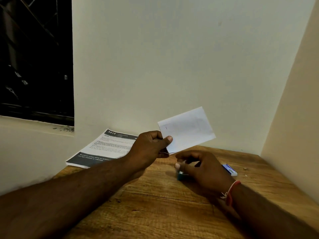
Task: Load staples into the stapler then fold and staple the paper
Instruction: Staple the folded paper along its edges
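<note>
My left hand (151, 145) pinches a folded white paper (188, 129) by its lower left corner and holds it up above the wooden table (155, 204). A small dark staple mark shows near the paper's upper left edge. My right hand (202, 169) rests low over a small teal stapler (181, 176), fingers curled around it; most of the stapler is hidden under the hand. Behind the right hand lies a small blue and white staple box (230, 169) on the table.
A printed booklet (103, 149) with dark bands lies at the table's far left corner against the wall. Walls close in behind and on the right. A dark window (34, 57) fills the upper left.
</note>
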Motion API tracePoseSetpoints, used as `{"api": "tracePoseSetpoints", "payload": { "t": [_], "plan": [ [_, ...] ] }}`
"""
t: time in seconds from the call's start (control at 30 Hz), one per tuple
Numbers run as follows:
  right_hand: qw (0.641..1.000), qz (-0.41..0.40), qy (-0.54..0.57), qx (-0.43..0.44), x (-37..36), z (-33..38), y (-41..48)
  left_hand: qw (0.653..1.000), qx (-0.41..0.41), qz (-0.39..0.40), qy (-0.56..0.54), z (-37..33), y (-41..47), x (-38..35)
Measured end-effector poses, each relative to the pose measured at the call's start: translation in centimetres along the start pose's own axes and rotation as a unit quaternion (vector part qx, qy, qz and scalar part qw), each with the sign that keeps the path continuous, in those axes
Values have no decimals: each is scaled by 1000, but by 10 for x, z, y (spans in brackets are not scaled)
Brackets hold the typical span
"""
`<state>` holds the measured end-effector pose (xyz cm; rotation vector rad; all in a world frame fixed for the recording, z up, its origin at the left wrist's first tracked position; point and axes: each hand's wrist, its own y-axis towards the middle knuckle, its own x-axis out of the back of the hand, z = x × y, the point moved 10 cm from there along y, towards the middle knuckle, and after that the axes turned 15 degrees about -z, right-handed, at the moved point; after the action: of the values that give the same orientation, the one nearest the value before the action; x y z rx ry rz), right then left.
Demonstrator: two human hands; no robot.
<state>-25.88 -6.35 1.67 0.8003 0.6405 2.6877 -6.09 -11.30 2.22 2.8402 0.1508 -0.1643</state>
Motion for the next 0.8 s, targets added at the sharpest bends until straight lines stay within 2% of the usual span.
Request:
{"api": "tracePoseSetpoints", "payload": {
  "t": [0.1, 0.27, 0.8],
  "plan": [
    [994, -39, 98, -9, 4, 8, 3, 998, 51, 33, -28, 9, -5, -8],
    [986, -70, 148, -5, 9, 9, 4, 993, 92, 46, -55, 9, -13, -11],
    [985, -80, 150, 27, 19, 29, -1, 976, 162, 71, -127, 11, -18, -19]
  ]
}}
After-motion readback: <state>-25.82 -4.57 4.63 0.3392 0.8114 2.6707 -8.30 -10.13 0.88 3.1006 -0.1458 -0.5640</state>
